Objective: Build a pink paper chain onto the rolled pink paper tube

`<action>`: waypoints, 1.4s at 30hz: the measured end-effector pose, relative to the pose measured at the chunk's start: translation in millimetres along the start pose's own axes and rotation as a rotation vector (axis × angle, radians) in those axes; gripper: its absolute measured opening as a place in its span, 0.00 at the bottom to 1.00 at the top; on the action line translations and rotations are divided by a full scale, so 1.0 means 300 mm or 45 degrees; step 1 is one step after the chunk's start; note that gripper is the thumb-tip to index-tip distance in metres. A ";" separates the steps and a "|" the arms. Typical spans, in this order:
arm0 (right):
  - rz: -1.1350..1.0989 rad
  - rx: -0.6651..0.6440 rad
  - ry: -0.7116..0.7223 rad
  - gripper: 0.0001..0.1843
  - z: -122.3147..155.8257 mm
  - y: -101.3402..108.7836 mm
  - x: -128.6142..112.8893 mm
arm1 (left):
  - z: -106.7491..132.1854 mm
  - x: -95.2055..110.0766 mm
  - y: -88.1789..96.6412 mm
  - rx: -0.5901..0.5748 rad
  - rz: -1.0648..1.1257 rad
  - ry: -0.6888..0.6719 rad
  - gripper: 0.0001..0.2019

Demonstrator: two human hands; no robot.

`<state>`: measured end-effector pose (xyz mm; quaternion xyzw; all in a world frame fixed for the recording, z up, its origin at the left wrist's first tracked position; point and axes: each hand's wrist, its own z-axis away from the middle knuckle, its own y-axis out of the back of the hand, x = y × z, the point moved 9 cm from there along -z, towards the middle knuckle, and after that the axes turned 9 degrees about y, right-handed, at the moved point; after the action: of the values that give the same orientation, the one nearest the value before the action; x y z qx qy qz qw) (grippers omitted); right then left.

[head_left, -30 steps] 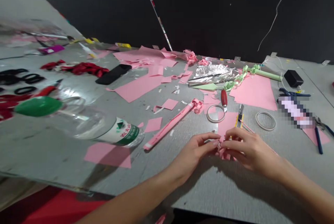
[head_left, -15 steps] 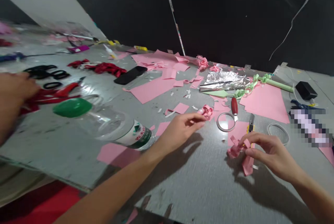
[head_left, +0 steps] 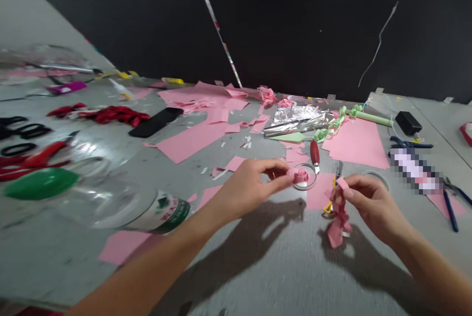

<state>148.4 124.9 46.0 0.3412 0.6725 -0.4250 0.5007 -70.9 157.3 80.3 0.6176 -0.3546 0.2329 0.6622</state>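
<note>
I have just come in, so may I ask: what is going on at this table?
The person's left hand pinches a bunch of pink paper curls, seen against a grey ring. The right hand holds a curled pink strip, which hangs down. The two pieces are apart. A red-handled knife and pink sheets lie on the table beyond.

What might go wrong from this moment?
The yellow utility knife lies close beside the right hand, so fingers might brush its blade. The red-handled tool also has its metal tip near the left hand. Lastly, the curled pink paper in the left fingertips and the folded pink strips in the right look thin, so a tight pinch might crease them.
</note>
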 end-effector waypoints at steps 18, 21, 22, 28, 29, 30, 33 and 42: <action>-0.369 0.200 -0.005 0.07 0.109 0.020 0.073 | 0.097 0.034 -0.309 -0.260 0.805 0.129 0.09; -0.375 0.207 -0.029 0.09 0.112 0.011 0.080 | 0.103 0.033 -0.301 -0.205 0.752 0.110 0.08; -0.377 0.220 -0.039 0.08 0.113 0.010 0.081 | 0.105 0.033 -0.298 -0.187 0.742 0.104 0.07; -0.307 0.255 -0.108 0.09 0.128 0.001 0.089 | 0.111 0.042 -0.303 -0.180 0.746 0.091 0.04; -0.292 0.253 -0.108 0.09 0.129 0.000 0.090 | 0.112 0.042 -0.304 -0.183 0.744 0.088 0.04; -0.282 0.250 -0.105 0.09 0.130 0.000 0.090 | 0.114 0.043 -0.304 -0.184 0.741 0.082 0.04; -0.268 0.229 -0.112 0.06 0.131 -0.002 0.092 | 0.119 0.041 -0.301 -0.175 0.730 0.062 0.05; -0.244 0.189 -0.114 0.08 0.136 -0.008 0.065 | 0.118 0.041 -0.299 -0.158 0.685 0.058 0.07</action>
<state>156.7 87.2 22.3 0.2923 0.6457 -0.5342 0.4608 -2.6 109.3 30.5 0.4541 -0.5046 0.3921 0.6209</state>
